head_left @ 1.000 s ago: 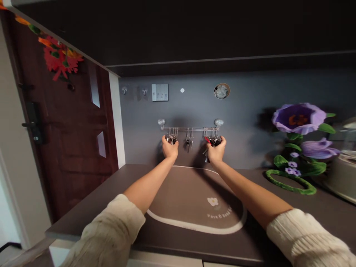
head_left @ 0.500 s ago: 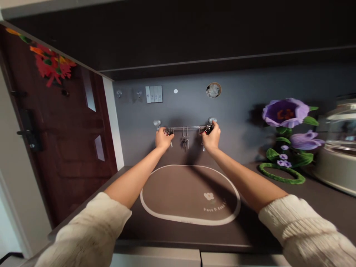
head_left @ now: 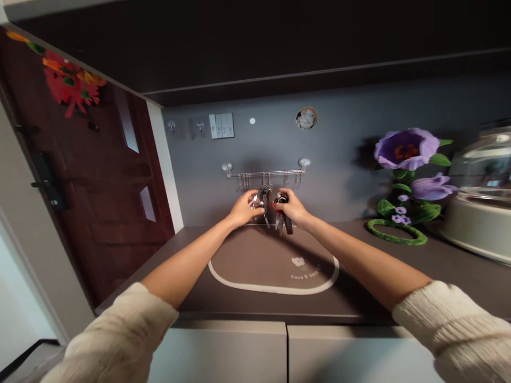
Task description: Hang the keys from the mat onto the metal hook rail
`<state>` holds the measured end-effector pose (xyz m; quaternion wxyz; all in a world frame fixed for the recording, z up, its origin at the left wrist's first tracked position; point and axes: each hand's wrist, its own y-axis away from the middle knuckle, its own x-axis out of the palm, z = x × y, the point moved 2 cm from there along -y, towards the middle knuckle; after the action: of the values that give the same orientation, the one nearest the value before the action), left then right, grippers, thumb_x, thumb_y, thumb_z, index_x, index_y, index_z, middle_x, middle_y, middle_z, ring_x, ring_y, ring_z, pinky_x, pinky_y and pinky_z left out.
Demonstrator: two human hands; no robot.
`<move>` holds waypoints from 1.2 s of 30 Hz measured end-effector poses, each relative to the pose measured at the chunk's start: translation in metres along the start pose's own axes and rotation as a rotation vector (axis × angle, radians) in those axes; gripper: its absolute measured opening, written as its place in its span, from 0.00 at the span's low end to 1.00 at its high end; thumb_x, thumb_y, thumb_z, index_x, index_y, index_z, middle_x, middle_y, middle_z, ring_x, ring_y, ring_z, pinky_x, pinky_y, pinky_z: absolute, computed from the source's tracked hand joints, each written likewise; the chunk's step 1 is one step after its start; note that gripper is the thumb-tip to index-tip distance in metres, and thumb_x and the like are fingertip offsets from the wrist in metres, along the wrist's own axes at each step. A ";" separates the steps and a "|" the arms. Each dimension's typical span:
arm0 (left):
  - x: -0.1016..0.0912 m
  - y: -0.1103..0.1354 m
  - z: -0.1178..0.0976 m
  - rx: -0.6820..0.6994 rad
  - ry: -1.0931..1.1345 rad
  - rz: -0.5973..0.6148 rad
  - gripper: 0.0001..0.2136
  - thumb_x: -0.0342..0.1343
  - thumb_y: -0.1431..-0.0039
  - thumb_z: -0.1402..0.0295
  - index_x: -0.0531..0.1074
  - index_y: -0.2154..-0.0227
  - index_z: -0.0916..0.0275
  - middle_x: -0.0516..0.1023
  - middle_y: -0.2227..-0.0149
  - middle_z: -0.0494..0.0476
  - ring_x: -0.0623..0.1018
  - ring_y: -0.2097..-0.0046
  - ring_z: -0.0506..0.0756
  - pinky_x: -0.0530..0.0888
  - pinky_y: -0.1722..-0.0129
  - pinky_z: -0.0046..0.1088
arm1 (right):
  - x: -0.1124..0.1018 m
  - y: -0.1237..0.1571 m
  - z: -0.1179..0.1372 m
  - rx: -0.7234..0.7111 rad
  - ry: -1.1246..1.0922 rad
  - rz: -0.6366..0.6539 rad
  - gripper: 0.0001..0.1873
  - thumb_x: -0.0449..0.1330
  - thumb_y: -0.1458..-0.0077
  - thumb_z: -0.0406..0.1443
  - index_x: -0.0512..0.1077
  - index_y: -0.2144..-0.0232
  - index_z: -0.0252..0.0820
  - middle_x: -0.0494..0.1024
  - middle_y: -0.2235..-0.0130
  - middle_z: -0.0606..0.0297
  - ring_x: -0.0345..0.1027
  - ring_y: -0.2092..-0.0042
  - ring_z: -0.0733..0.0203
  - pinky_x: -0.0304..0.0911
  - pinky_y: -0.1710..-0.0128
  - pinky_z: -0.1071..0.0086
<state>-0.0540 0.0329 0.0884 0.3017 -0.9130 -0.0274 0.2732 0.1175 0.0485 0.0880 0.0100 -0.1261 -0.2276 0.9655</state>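
My left hand (head_left: 243,209) is closed on a bunch of keys (head_left: 255,202), with metal parts showing between thumb and fingers. Just to its right, my right hand (head_left: 294,206) grips a second bunch of keys (head_left: 282,213) with a dark fob and a bit of red. Both hands are in front of and below a clear hook rail (head_left: 275,173) fixed to the wall, with several small hooks along it. Between the hands, more keys (head_left: 265,192) hang near the rail's middle, partly hidden.
An oval mat (head_left: 255,266) lies on the dark counter (head_left: 199,306). Purple knitted flowers (head_left: 407,151) and a cream appliance (head_left: 479,218) stand at right. Low overhead is a dark shelf (head_left: 259,42). Wall switches (head_left: 221,126) sit above the rail; a brown door (head_left: 115,229) is at left.
Both hands have come down off the rail's ends and moved inward, each bringing keys away from the hooks. My view has tilted slightly down.
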 end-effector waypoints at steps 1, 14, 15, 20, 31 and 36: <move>0.001 0.010 0.006 0.005 -0.016 0.052 0.29 0.62 0.59 0.68 0.62 0.51 0.63 0.69 0.55 0.59 0.72 0.60 0.52 0.68 0.56 0.31 | 0.000 0.008 -0.005 0.043 0.013 0.060 0.34 0.61 0.64 0.31 0.59 0.51 0.43 0.71 0.58 0.63 0.66 0.66 0.65 0.64 0.65 0.69; -0.009 0.052 0.027 0.110 -0.264 0.112 0.18 0.49 0.48 0.55 0.73 0.62 0.63 0.73 0.59 0.59 0.71 0.56 0.55 0.66 0.53 0.33 | -0.016 -0.003 -0.003 0.104 0.405 0.084 0.12 0.56 0.56 0.37 0.70 0.66 0.38 0.75 0.65 0.61 0.66 0.63 0.61 0.58 0.62 0.70; -0.006 0.055 0.026 0.170 -0.270 0.155 0.19 0.48 0.47 0.56 0.71 0.59 0.63 0.72 0.57 0.59 0.70 0.54 0.55 0.65 0.51 0.32 | -0.010 -0.011 -0.004 0.109 0.400 0.008 0.16 0.57 0.56 0.39 0.69 0.63 0.37 0.74 0.63 0.59 0.66 0.63 0.60 0.59 0.62 0.69; 0.010 0.070 0.030 0.285 -0.311 0.512 0.29 0.46 0.47 0.51 0.58 0.44 0.60 0.60 0.43 0.59 0.61 0.43 0.56 0.57 0.44 0.33 | 0.031 -0.047 -0.017 0.117 0.313 -0.217 0.31 0.62 0.63 0.48 0.63 0.57 0.36 0.73 0.59 0.57 0.67 0.62 0.60 0.60 0.63 0.70; 0.004 0.068 0.044 0.183 -0.352 0.692 0.29 0.42 0.48 0.46 0.56 0.44 0.52 0.59 0.41 0.55 0.60 0.41 0.59 0.56 0.44 0.37 | 0.048 -0.062 -0.011 0.054 0.308 -0.380 0.08 0.52 0.53 0.38 0.66 0.70 0.40 0.73 0.73 0.63 0.67 0.69 0.62 0.61 0.70 0.72; -0.001 0.068 0.040 0.231 -0.347 0.639 0.23 0.46 0.48 0.49 0.67 0.53 0.53 0.72 0.52 0.54 0.70 0.52 0.58 0.64 0.55 0.31 | 0.045 -0.044 0.005 0.009 0.227 -0.373 0.04 0.52 0.56 0.37 0.64 0.75 0.42 0.68 0.79 0.66 0.63 0.76 0.65 0.59 0.77 0.73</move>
<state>-0.0835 -0.0012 0.0236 0.2930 -0.7758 0.2391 0.5051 0.0714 0.0890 0.1013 0.2143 -0.1896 -0.2403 0.9276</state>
